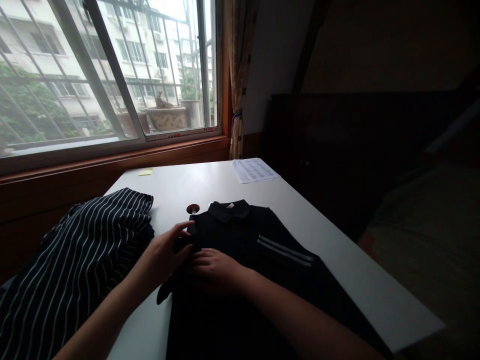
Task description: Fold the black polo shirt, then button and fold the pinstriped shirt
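Note:
A black collared shirt (240, 235) lies spread on the white table, its collar toward the window. Two pale stripes run along the sleeve on its right side. At the shirt's left shoulder edge, my left hand (165, 252) has its thumb and fingers closed around dark fabric. My right hand (217, 270) rests on the shirt just beside it, fingers laid over the cloth and its thumb hidden. Part of the left sleeve hangs below my left hand. The lower shirt is too dark to make out.
A black-and-white striped garment (101, 235) is heaped on the left. The white table (180, 180) bears printed sheets (255, 170), a yellow note (145, 171) and a round cable hole (193, 209). Beyond stand a barred window (150, 65) and a tied curtain (237, 100).

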